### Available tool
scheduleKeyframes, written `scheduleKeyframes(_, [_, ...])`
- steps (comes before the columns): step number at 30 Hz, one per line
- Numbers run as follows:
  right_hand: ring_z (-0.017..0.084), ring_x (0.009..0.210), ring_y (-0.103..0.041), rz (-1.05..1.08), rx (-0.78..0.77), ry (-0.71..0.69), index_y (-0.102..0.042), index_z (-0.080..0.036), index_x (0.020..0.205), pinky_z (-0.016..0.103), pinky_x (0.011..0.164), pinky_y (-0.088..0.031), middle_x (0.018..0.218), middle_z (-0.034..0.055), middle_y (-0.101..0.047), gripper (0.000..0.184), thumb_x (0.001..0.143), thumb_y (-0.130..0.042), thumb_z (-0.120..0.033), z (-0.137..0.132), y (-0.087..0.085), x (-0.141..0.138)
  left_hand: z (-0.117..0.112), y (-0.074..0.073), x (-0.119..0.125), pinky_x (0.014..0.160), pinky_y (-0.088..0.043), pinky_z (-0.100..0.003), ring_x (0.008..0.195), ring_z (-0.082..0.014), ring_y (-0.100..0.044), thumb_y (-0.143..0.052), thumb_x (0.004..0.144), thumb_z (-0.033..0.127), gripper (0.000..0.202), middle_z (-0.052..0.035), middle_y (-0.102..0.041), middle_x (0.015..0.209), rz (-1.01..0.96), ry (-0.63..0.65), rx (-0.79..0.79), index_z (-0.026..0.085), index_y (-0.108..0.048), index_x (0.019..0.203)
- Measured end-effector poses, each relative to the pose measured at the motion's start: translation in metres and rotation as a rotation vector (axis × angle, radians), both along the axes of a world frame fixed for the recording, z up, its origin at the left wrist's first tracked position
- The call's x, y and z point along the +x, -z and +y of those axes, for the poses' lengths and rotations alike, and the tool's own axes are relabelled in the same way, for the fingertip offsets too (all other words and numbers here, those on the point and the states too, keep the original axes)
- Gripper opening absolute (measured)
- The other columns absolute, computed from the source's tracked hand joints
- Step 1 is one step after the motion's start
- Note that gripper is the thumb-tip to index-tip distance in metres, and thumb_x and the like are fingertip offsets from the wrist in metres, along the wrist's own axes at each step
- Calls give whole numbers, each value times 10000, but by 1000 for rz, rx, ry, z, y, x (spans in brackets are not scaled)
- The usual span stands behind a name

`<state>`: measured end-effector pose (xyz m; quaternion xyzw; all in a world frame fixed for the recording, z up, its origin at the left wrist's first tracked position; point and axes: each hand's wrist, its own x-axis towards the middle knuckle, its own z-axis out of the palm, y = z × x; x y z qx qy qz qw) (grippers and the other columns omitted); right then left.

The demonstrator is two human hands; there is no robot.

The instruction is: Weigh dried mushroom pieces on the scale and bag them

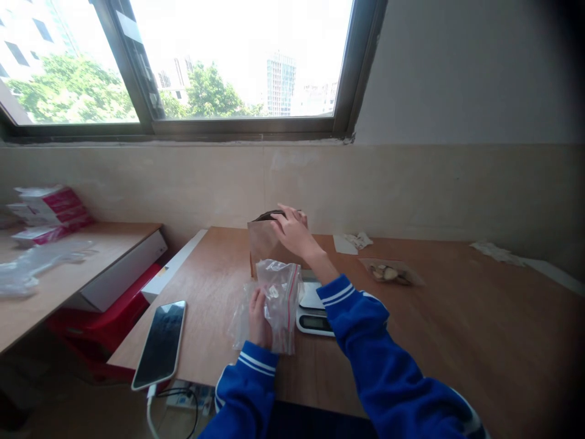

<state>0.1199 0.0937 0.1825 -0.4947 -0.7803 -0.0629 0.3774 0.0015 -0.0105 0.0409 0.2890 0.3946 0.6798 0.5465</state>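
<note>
The left hand (259,320) is closed on a clear bag (281,302) with a red line down its right side. The bag stands up in front of the person, near the middle of the surface (448,329). More clear plastic (240,320) shows just left of the hand.

The right hand (292,233) is up at the top of a brown bag (262,241), on the far side of the clear bag. Its fingers are a bit bent and spread over the open top. I cannot tell if they pinch the edge or only touch it. The brown bag stands upright, with its mouth open.

A white scale (311,325) sits just right of the clear bag, partly under the right arm. Farther right lies a flat clear pouch (393,273) with brown bits inside. Behind it, near the wall, are a white sheet (343,245) and a crumpled wad (360,239).

On the left, a phone (159,344) lies at the surface's edge, with a white cord (150,405) plugged into its near end. A red stool (103,332) is farther left. Pink and white boxes (55,210) are piled on another table (119,244) at the far left.
</note>
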Motion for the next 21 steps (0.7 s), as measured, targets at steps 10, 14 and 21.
scheduleKeyframes(10, [171,769,-625,622,-406,-292,-671,-195,900,281,717,-462,842,27,-696,314,888,-510,-464,-105,47,30,-10,-29,-18,715,-443,-241,809,-148,-579,-601,790,444,289,-24,-642,861,371,-138,90,169,-632,875])
scheduleKeyframes(14, [196,694,-634,825,-422,-251,-688,-190,872,314,690,-482,712,38,-687,344,853,-544,-502,-102,62,31,-11,-46,-32,641,-413,-241,766,-153,-545,-568,798,494,330,-38,-602,855,714,-218,112,170,-630,788])
scheduleKeyframes(21, [250,1198,-510,1190,-546,-393,-522,-260,1229,408,1003,-407,1237,94,-584,617,787,-500,-690,-133,86,-7,-15,-54,-32,557,-366,-234,571,-123,-448,-410,890,491,302,38,-453,635,692,-270,47,206,-484,823])
